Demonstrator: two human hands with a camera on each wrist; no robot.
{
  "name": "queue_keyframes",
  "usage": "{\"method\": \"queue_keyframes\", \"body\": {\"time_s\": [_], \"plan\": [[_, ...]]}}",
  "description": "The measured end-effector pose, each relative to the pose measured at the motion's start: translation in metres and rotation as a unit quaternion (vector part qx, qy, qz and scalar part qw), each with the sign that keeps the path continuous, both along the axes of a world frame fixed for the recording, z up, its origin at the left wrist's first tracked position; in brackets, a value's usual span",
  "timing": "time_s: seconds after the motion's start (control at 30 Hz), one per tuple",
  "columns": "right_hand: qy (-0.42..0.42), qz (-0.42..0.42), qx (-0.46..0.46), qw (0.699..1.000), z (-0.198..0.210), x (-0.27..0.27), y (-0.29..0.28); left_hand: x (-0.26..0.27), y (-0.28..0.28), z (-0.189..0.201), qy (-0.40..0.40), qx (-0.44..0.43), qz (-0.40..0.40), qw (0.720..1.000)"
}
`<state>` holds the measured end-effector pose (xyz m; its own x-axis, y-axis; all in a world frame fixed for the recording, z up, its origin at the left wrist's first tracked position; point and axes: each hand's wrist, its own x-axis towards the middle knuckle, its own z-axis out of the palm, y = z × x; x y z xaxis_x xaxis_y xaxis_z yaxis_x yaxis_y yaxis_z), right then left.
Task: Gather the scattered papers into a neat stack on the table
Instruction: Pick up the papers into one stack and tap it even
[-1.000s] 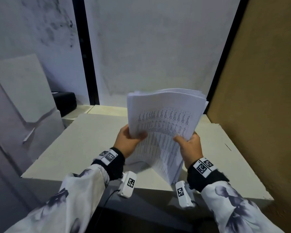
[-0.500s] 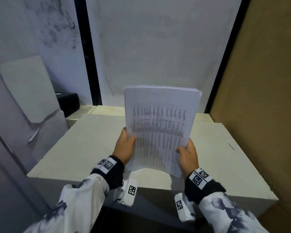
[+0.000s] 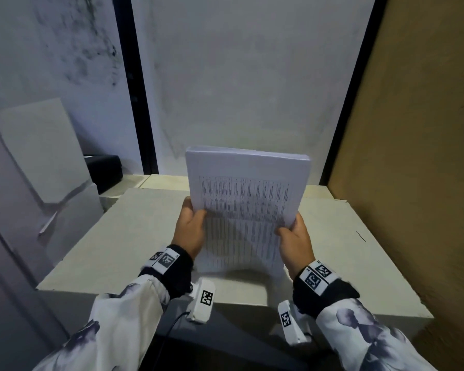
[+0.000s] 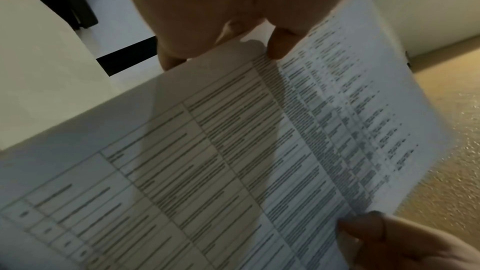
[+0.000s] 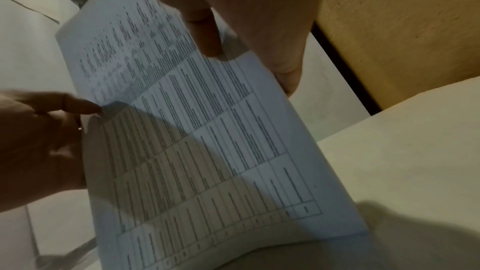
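Observation:
A thick stack of printed papers [image 3: 248, 199] stands nearly upright over the white table [image 3: 118, 242], its bottom edge at or just above the tabletop. My left hand [image 3: 192, 226] grips the stack's left edge, thumb on the front sheet. My right hand [image 3: 292, 236] grips the right edge the same way. In the left wrist view the papers [image 4: 233, 151] show rows of tabular print, with my left thumb [image 4: 280, 44] on top. The right wrist view shows the papers [image 5: 194, 130] pinched under my right thumb [image 5: 205, 34], their bottom edge curling slightly.
A brown board wall [image 3: 418, 156] closes the table's right side. A white wall with a black vertical strip [image 3: 134, 84] stands behind. Leaning white panels [image 3: 40, 153] and a black box [image 3: 105, 170] sit at the left.
The fanned, tilted sheets have been squared into an even stack and brought upright, and both hands have lowered it toward the tabletop.

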<state>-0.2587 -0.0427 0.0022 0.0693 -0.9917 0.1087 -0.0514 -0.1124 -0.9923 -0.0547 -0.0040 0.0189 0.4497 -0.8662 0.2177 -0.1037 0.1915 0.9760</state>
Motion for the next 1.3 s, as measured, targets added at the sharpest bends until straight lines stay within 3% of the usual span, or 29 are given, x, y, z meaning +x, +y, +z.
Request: {"method": "queue_keyframes", "body": {"time_s": [0.2, 0.4, 0.57, 0.73, 0.8, 0.93, 1.07, 1.17, 1.3], "plan": [[-0.026, -0.002, -0.040, 0.999, 0.027, 0.002, -0.003, 0.006, -0.009, 0.021, -0.006, -0.048, -0.012, 0.999], [-0.048, -0.001, -0.078, 0.996, 0.075, 0.004, -0.018, 0.014, -0.028, 0.064, -0.089, -0.110, 0.013, 0.990], [-0.052, 0.004, -0.043, 0.998, 0.056, 0.003, -0.020, 0.010, -0.022, 0.040, -0.077, -0.091, 0.000, 0.993], [-0.024, 0.002, 0.012, 1.000, 0.005, 0.000, -0.012, 0.001, -0.005, -0.017, -0.022, 0.040, -0.043, 0.998], [-0.039, -0.001, 0.000, 0.999, 0.012, -0.003, -0.015, 0.005, -0.005, -0.008, -0.018, 0.017, -0.046, 0.999], [-0.035, -0.014, -0.149, 0.988, 0.066, -0.008, -0.025, 0.019, -0.015, 0.055, -0.125, -0.104, -0.017, 0.986], [0.092, -0.009, -0.303, 0.948, 0.100, -0.011, -0.030, 0.030, -0.014, 0.091, -0.314, -0.171, -0.003, 0.934], [0.168, -0.027, -0.334, 0.927, 0.096, -0.015, -0.031, 0.036, -0.011, 0.087, -0.386, -0.146, -0.006, 0.911], [0.141, -0.015, -0.323, 0.936, 0.086, -0.018, -0.034, 0.042, -0.007, 0.079, -0.378, -0.147, -0.004, 0.914]]}}
